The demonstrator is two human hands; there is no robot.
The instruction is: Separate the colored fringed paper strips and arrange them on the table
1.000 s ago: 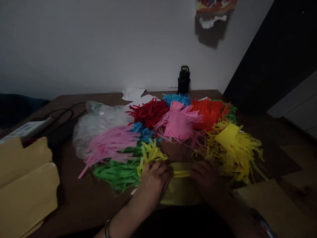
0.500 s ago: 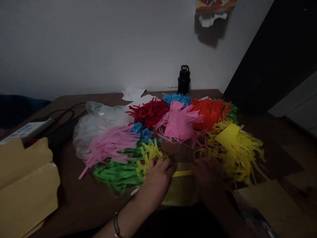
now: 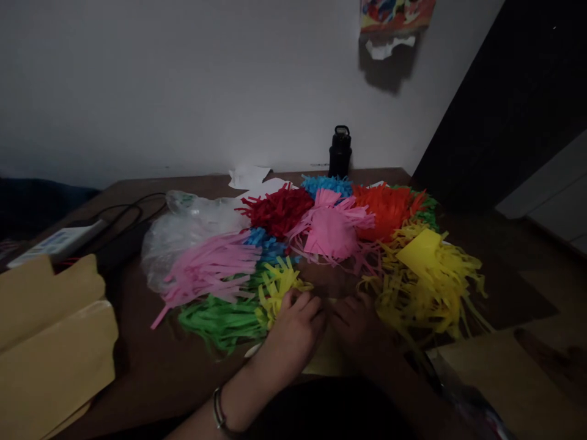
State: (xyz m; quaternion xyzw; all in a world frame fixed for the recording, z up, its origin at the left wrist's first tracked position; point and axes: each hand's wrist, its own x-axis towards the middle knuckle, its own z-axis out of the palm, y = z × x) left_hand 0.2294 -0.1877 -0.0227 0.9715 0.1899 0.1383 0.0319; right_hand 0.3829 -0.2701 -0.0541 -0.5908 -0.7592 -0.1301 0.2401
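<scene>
My left hand [image 3: 296, 333] and my right hand [image 3: 360, 327] sit side by side at the near edge of the brown table [image 3: 151, 366], fingers bent and pressed down on a folded yellow paper [image 3: 323, 363]. Most of that sheet is hidden beneath them. The left hand's knuckles touch a small yellow fringed tuft [image 3: 277, 287]. Just right of my right hand lies a large yellow fringe pile [image 3: 431, 284]. The light is dim and the right hand is in shadow.
Fringed paper piles fill the table: pink [image 3: 208, 269], green [image 3: 220, 318], red [image 3: 277, 208], blue [image 3: 325, 182], a second pink pile [image 3: 332, 229], orange [image 3: 389, 205]. A clear plastic bag [image 3: 181, 229], black bottle [image 3: 340, 151], cables [image 3: 123, 214] and tan sheets [image 3: 50, 342] lie around.
My hands have drawn together over the yellow paper, so the bright folded strip between them is covered. The right hand slid left toward the left hand.
</scene>
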